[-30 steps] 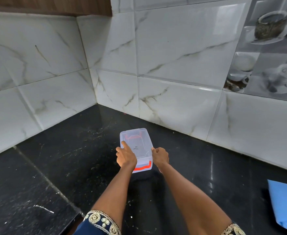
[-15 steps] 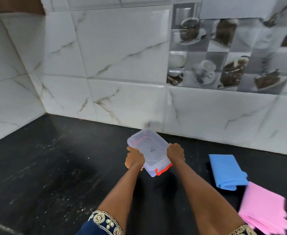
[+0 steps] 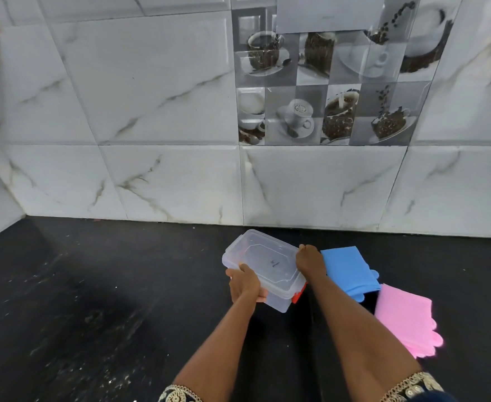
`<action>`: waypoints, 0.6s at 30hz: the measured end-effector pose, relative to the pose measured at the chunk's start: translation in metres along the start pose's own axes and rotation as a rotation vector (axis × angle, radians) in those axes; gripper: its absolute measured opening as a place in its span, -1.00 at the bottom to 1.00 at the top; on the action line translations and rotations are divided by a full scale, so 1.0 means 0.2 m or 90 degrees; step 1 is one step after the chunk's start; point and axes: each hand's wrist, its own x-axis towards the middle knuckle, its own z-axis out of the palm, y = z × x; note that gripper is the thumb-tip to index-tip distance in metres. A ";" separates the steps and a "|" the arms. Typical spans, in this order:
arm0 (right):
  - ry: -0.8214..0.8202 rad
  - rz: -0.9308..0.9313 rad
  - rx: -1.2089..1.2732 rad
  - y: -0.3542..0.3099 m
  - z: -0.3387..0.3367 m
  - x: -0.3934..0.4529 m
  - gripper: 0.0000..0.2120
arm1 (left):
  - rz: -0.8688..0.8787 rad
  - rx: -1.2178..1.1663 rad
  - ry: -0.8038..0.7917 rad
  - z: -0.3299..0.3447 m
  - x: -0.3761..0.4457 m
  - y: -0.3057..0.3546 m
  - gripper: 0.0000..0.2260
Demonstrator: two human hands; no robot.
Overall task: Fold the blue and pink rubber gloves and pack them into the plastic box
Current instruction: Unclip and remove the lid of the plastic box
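One clear lidded plastic box (image 3: 263, 268) is clamped between the left hand (image 3: 244, 284) and right hand (image 3: 309, 261); one blue rubber glove (image 3: 350, 271) and one pink rubber glove (image 3: 402, 317) lie on the black desk (image 3: 93, 300).

One plastic box (image 3: 263, 262), one blue glove (image 3: 348, 271), one pink glove (image 3: 404, 317).

Both forearms are bare; behind each hand, near the elbow, sits a dark navy sleeve (image 3: 180, 397) edged with gold embroidered trim (image 3: 409, 385).
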 end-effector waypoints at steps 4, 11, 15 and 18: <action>0.010 0.009 0.026 0.01 0.00 0.03 -0.64 | -0.007 -0.051 0.015 0.07 -0.05 -0.03 -0.71; 0.038 -0.039 -0.001 0.03 -0.01 0.07 -0.67 | -0.021 -0.110 0.018 0.14 -0.08 -0.02 -0.73; 0.057 -0.071 -0.071 0.03 -0.01 0.08 -0.68 | -0.018 -0.035 0.025 0.13 -0.05 -0.02 -0.64; 0.130 -0.108 -0.230 0.03 -0.01 0.06 -0.72 | 0.006 0.098 0.071 0.08 -0.02 -0.01 -0.51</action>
